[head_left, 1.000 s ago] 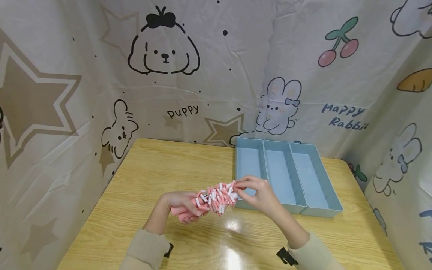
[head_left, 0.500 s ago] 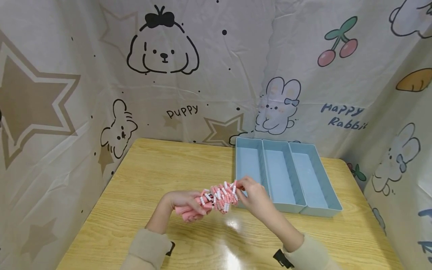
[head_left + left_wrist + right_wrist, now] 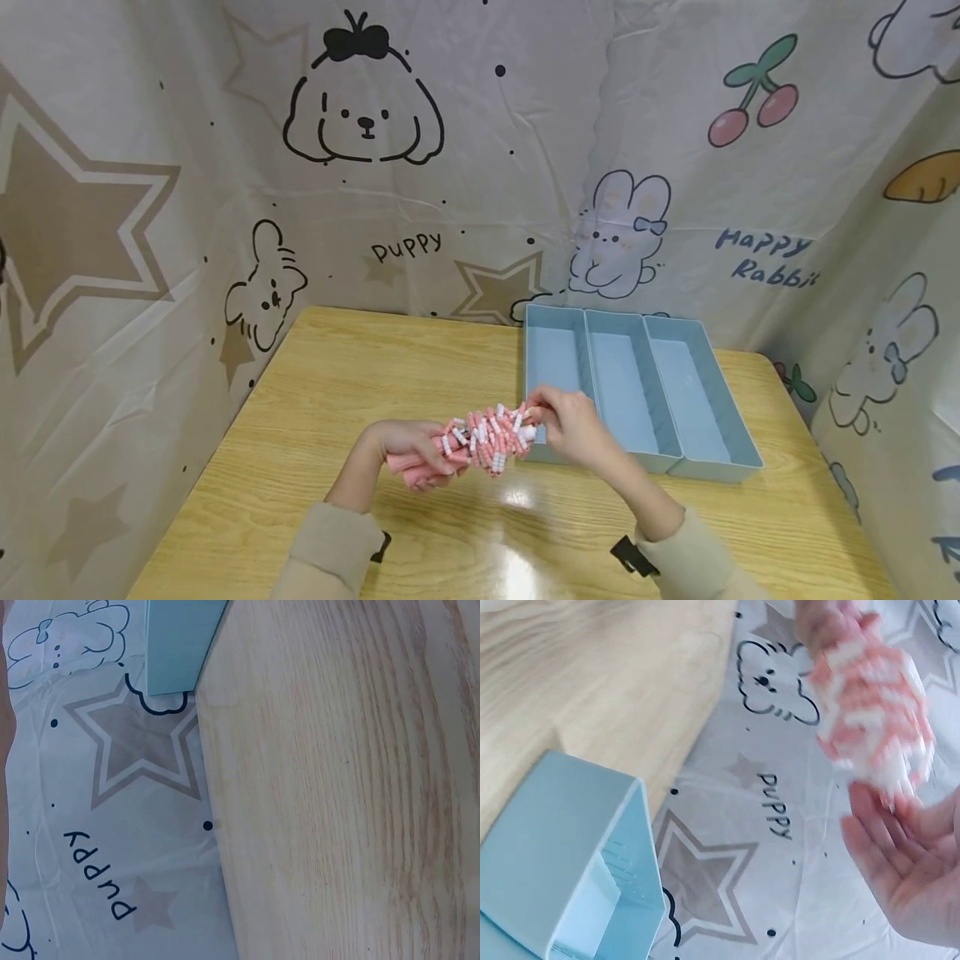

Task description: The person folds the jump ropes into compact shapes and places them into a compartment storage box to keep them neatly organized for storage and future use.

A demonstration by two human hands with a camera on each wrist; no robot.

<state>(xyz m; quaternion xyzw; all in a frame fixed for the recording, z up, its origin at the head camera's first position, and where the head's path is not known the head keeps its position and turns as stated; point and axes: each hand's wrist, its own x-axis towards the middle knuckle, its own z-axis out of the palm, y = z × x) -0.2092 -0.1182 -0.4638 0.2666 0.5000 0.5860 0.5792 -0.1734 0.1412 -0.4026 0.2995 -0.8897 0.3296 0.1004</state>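
A bundled jump rope [image 3: 491, 440] with pink and white beads and pink handles is held above the wooden table. My left hand [image 3: 417, 443] grips it around the handles, whose ends stick out to the left. With thumb and fingers, my right hand [image 3: 573, 423] pinches the far end of the beaded bundle. The right wrist view shows the jump rope [image 3: 874, 709] blurred, with the right hand [image 3: 911, 874] at its tip. In the left wrist view the rope is out of sight.
A light blue tray [image 3: 718, 472] with three long compartments stands at the table's right rear, just beyond the right hand. The wooden table [image 3: 360, 367] ends against a printed cloth [image 3: 465, 183] behind and at both sides.
The jump rope and left hand have shifted slightly right. My right hand has moved a little at the bundle's end, its fingers now more curled than a second ago.
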